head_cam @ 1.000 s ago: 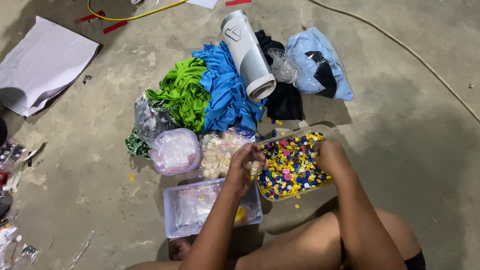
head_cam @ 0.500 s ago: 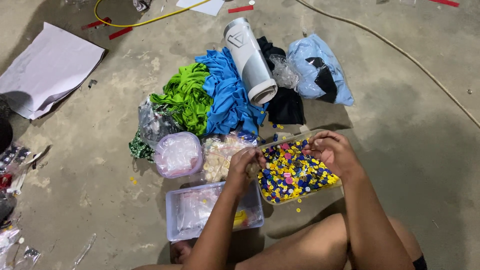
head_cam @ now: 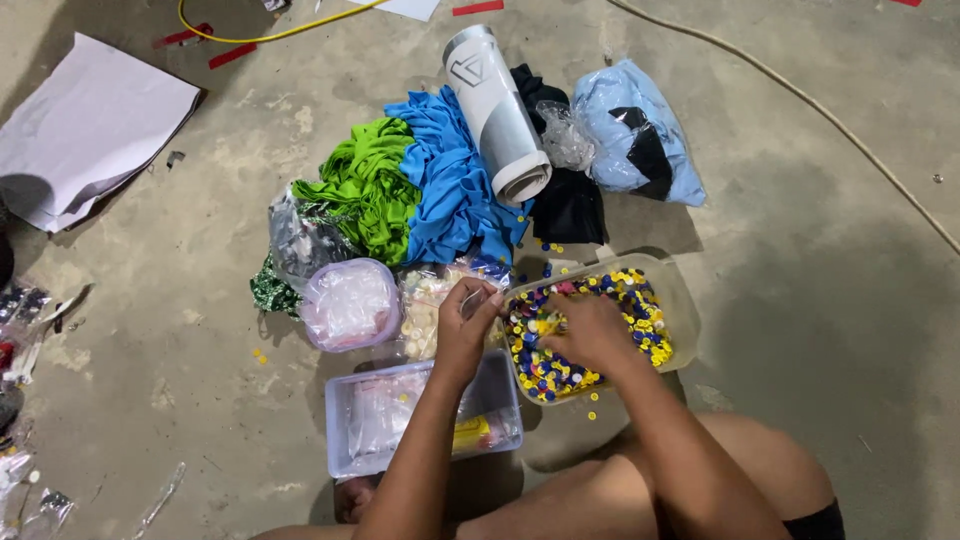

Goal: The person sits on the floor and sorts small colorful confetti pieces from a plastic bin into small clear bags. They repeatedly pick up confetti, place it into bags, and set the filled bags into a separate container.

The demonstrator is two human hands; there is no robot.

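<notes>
I sit on a concrete floor. A clear plastic tub in front of me holds several small yellow, blue and pink buttons. My right hand reaches down into the tub, fingers spread over the buttons. My left hand hovers at the tub's left rim, fingers pinched around a small clear item; what it is I cannot tell. Below my left forearm stands a clear rectangular box with plastic bags inside.
A round pinkish tub of clear bags and a bag of pale buttons lie left of the tub. Behind are green cloth, blue cloth, a white roll, black cloth, a light-blue bag. White paper lies far left.
My right hand moved from the tub's far rim down into the buttons. My left hand stayed at the tub's left edge. The camera view shifted slightly downward.
</notes>
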